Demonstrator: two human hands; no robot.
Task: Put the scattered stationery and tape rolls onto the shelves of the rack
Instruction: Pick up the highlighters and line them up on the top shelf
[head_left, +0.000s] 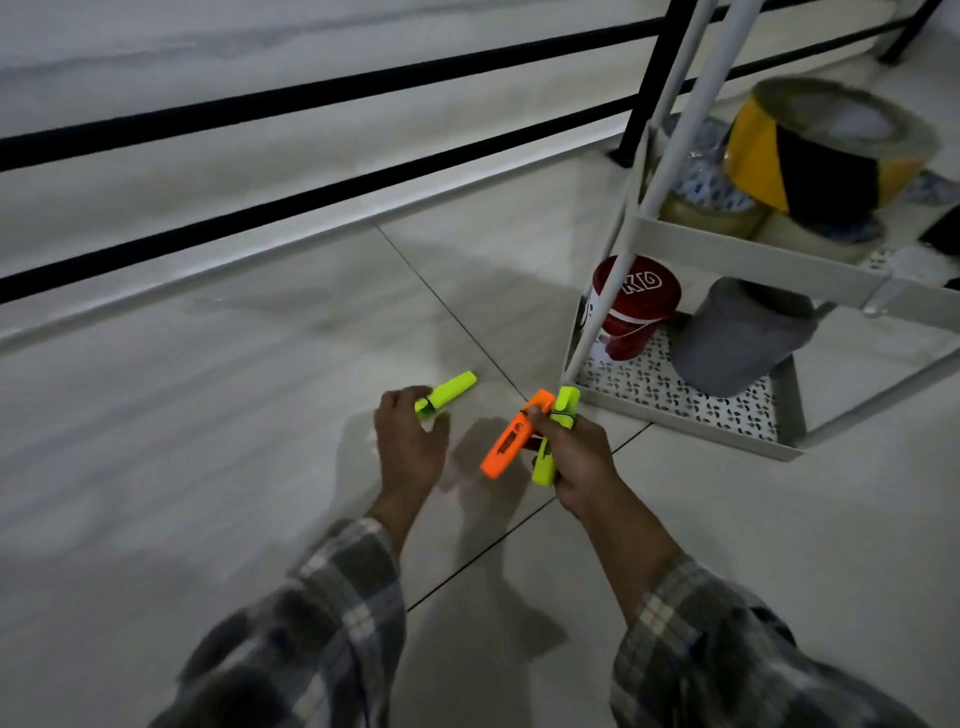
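Orange marker (511, 441) and yellow marker (545, 465) cross each other in the right hand (576, 462). Its fingers (540, 423) are clamped round both, and it holds them just above the floor (260, 415). The left hand (408, 441) is low beside it. Its fingers (402, 397) curl down onto the near end of a loose marker (452, 389), with the thumb out to the side. I cannot tell if they grip it or only touch it. That loose marker is yellow too and lies flat on the floor tiles. Both arms wear checked sleeves (337, 623). Just to the right stands the white rack (675, 410). On its bottom shelf are a red tub (631, 312) and a grey cap (737, 338), side by side. On the shelf above are clear tape rolls (711, 208), and a yellow and black tape roll (810, 166) sits on top of them.
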